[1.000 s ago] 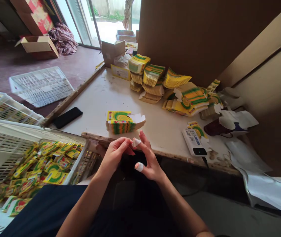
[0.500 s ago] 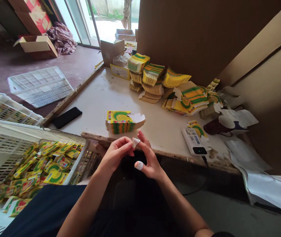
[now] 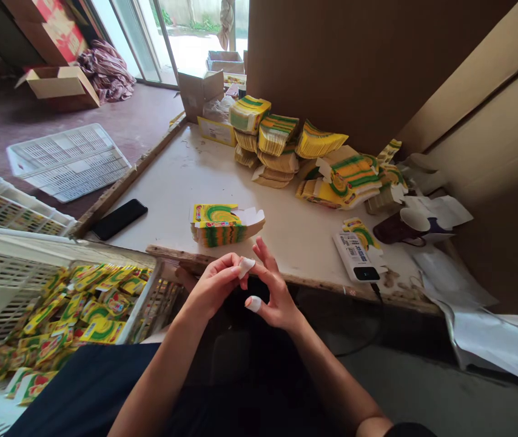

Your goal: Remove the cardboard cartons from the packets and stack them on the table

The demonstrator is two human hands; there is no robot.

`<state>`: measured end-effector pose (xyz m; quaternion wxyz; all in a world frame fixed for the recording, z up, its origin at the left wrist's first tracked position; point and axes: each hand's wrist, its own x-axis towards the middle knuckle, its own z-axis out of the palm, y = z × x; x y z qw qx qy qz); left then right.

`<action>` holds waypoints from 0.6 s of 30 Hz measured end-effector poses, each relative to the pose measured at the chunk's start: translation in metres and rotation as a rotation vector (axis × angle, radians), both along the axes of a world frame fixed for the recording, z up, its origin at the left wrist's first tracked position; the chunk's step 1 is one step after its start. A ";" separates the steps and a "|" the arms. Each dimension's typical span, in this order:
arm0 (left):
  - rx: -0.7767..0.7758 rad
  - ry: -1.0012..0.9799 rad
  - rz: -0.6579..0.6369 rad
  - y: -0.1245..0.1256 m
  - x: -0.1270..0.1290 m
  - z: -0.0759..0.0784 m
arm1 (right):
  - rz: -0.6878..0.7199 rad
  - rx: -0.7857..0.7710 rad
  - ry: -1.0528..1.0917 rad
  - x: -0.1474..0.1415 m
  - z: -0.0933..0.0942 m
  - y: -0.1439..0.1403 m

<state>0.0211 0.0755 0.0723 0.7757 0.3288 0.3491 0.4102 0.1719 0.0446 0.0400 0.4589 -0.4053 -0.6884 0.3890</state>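
pinching with thumb and fingertips, the left hand [image 3: 216,285] closes on a white tape wrap [image 3: 244,266] around a fingertip of the right hand [image 3: 273,294]; the right hand's fingers are loosely spread and hold nothing, and its thumb wears a second white tape wrap [image 3: 253,303]. both hands meet just in front of the rough, splintered wooden front edge [image 3: 322,285] of the pale work table [image 3: 181,182].

just beyond the hands on the table lies a short stack of flat yellow-and-green printed cardboard cartons [image 3: 225,223], glossy, with white flaps showing on its right; the print is too small to read. farther back stands a heap of bundled yellow-and-green carton blanks [image 3: 313,155] against a brown cardboard wall [image 3: 359,54]. a black smartphone [image 3: 119,219] lies near the table's left edge, well apart from the stack. a white rectangular device with a barcode label and dark end [image 3: 358,257] lies at the right, near a dark maroon cup [image 3: 398,227] and crumpled white paper [image 3: 441,209].

left of the person's lap, a white slotted plastic crate [image 3: 22,255] holds loose folded yellow packets [image 3: 81,303]. bare tabletop stretches between the phone, the stack and the heap.
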 end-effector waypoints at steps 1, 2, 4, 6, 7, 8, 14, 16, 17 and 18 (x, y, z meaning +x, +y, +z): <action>0.002 -0.006 -0.003 0.000 0.000 0.000 | -0.001 0.007 -0.001 -0.001 0.000 0.000; 0.003 -0.013 -0.008 -0.001 0.000 0.000 | 0.002 0.017 0.004 -0.001 -0.001 0.000; 0.012 -0.035 -0.013 -0.001 -0.001 0.001 | 0.012 0.036 0.019 -0.002 -0.002 0.000; 0.036 -0.075 -0.031 0.000 -0.001 0.002 | 0.003 0.018 0.056 -0.002 -0.004 0.000; 0.052 -0.093 -0.036 0.001 -0.002 0.002 | -0.008 -0.006 0.088 -0.001 -0.005 0.001; 0.068 -0.105 -0.037 0.002 -0.002 0.003 | -0.019 -0.033 0.118 0.000 -0.006 0.001; 0.094 0.017 0.045 0.001 0.001 -0.004 | 0.072 -0.095 0.291 0.006 -0.005 0.004; 0.101 0.062 0.058 -0.001 0.004 -0.007 | 0.114 -0.115 0.427 0.005 -0.007 0.004; 0.102 0.078 0.064 -0.003 0.005 -0.007 | 0.128 -0.129 0.475 0.004 -0.008 0.004; 0.103 0.091 0.072 -0.004 0.007 -0.008 | 0.138 -0.140 0.507 0.003 -0.008 0.004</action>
